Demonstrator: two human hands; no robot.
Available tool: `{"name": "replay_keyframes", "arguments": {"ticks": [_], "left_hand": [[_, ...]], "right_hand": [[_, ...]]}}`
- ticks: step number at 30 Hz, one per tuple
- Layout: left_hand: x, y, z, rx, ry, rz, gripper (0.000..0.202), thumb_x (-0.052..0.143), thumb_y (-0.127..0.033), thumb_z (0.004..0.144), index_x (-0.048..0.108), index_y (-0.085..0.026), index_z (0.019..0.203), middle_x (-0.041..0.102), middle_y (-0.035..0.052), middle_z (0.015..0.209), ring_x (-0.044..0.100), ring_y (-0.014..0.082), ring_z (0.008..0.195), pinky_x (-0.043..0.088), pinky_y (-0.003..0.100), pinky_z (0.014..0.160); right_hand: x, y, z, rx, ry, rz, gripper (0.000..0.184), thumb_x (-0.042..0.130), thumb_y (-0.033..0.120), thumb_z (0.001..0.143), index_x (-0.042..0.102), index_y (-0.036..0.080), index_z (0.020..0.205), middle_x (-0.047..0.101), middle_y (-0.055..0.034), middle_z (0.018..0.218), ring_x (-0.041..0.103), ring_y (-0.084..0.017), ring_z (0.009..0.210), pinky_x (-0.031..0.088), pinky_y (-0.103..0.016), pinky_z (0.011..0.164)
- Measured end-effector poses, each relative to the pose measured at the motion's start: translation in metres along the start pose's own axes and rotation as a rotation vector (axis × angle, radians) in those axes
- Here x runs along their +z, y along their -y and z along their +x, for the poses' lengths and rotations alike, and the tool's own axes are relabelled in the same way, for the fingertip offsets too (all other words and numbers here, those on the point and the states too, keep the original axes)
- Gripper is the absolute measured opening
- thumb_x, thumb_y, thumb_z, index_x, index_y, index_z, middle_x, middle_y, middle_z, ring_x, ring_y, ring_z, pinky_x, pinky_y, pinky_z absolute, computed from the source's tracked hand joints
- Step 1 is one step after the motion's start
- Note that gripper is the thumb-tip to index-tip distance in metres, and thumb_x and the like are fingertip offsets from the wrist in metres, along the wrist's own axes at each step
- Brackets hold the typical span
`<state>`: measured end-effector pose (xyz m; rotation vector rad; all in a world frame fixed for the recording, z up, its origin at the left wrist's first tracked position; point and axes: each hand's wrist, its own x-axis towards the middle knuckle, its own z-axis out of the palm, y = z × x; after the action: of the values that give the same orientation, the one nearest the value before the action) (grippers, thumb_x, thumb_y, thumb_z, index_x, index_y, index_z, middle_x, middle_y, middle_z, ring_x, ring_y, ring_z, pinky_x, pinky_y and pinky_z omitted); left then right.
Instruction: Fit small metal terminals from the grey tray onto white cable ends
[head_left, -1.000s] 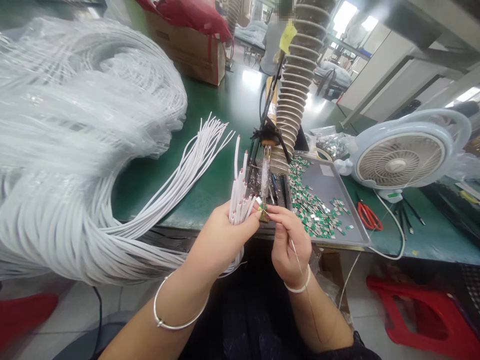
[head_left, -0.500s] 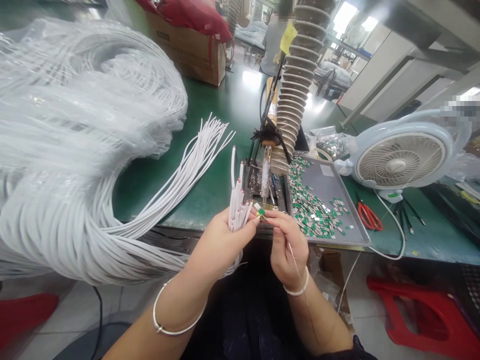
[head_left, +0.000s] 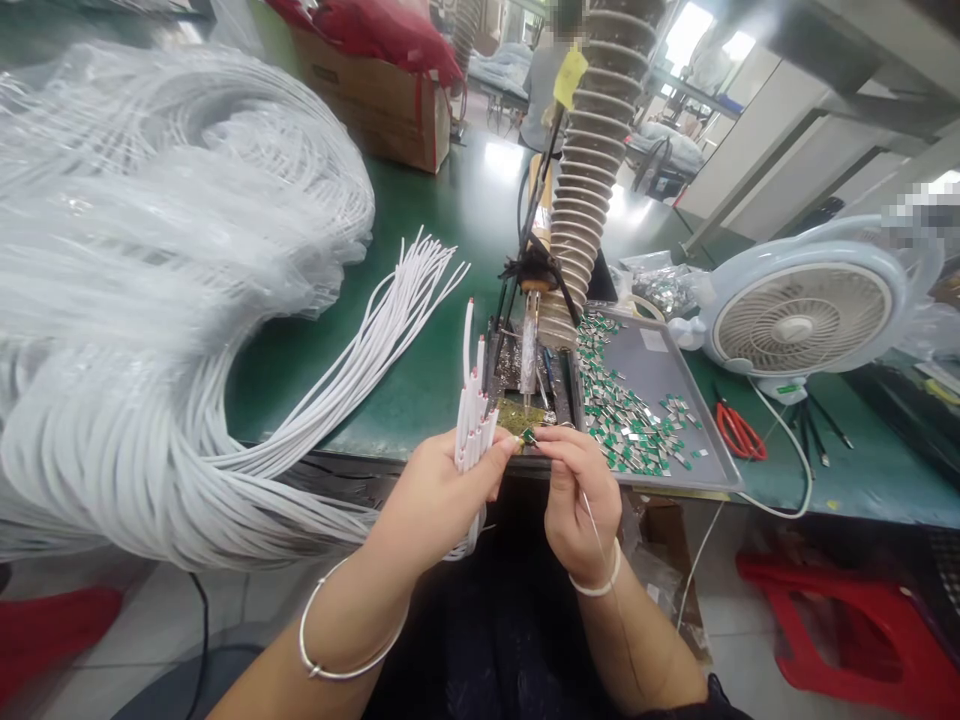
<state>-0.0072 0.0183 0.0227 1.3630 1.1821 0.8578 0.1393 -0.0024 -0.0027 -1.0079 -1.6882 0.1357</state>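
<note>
My left hand (head_left: 442,495) grips a bundle of white cables (head_left: 472,425), whose red-marked ends stick up and away from me. My right hand (head_left: 581,495) pinches a tiny green-and-silver metal part (head_left: 529,435) between its fingertips, just right of the bundle. A thin pale strand (head_left: 596,535) runs down past my right hand. Just beyond the part lies a small yellowish pad (head_left: 517,420). Behind it stands a soldering iron (head_left: 529,350) with a dark holder. Neither hand visibly touches the iron.
A metal tray (head_left: 709,420) of several green-and-silver parts lies right of the iron. A large plastic-wrapped white cable coil (head_left: 150,250) fills the left. Also present are a ribbed hose (head_left: 592,150), a fan (head_left: 799,330), red scissors (head_left: 739,432), and a person (head_left: 544,100) beyond the bench.
My right hand has carried the tiny part slightly right and down, away from the bundle. My left hand and the bundle have dropped a little, uncovering the yellowish pad.
</note>
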Motion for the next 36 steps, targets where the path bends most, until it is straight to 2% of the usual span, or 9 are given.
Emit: {"name": "replay_keyframes", "arguments": {"ticks": [13, 31, 36], "left_hand": [[0.001, -0.007, 0.009, -0.017, 0.011, -0.044, 0.034, 0.053, -0.04, 0.081, 0.048, -0.019, 0.055, 0.045, -0.0054, 0.049, 0.044, 0.0114, 0.051, 0.033, 0.024, 0.053], [-0.003, -0.014, 0.007, 0.005, -0.005, -0.052, 0.036, 0.053, -0.038, 0.081, 0.046, -0.019, 0.052, 0.045, -0.005, 0.048, 0.042, 0.0103, 0.05, 0.032, 0.023, 0.051], [-0.002, -0.009, 0.007, -0.003, 0.001, -0.095, 0.033, 0.055, -0.038, 0.08, 0.049, -0.019, 0.054, 0.045, -0.0051, 0.049, 0.042, 0.011, 0.05, 0.032, 0.024, 0.051]], "right_hand": [[0.003, -0.001, 0.008, -0.043, -0.038, -0.05, 0.027, 0.044, 0.005, 0.084, 0.059, 0.02, 0.102, 0.063, -0.0073, 0.095, 0.061, -0.018, 0.092, 0.053, -0.036, 0.078], [0.004, 0.002, 0.014, -0.056, -0.046, -0.066, 0.026, 0.044, 0.006, 0.085, 0.059, 0.021, 0.101, 0.062, -0.0074, 0.095, 0.061, -0.018, 0.09, 0.054, -0.037, 0.076], [0.003, 0.001, 0.012, -0.048, -0.034, -0.062, 0.026, 0.044, 0.007, 0.085, 0.059, 0.021, 0.101, 0.062, -0.0074, 0.094, 0.061, -0.018, 0.09, 0.054, -0.037, 0.076]]}}
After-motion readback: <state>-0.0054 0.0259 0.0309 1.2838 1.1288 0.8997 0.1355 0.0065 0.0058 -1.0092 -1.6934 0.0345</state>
